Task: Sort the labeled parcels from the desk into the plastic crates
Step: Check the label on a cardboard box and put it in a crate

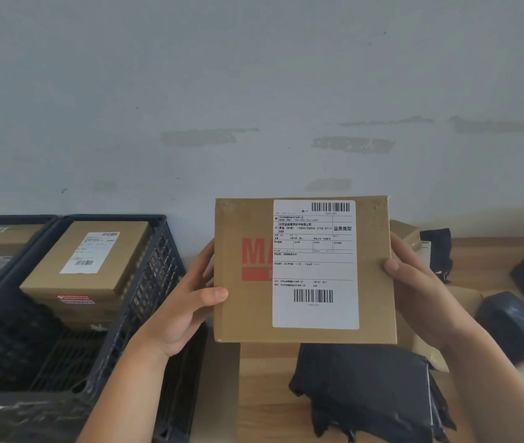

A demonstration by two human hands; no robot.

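Box (248,302) w/ white label (315,266) held upright above desk (264,378), left hand (184,308) & right hand (414,282) gripping its side edges; black crate (145,282) at left holds another labeled box (91,257); black bag (366,388) near

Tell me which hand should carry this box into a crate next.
Left, probably. The left hand already grips the cardboard box on the edge nearest the black crate, which sits to its left. The right hand holds the far edge, over the desk.
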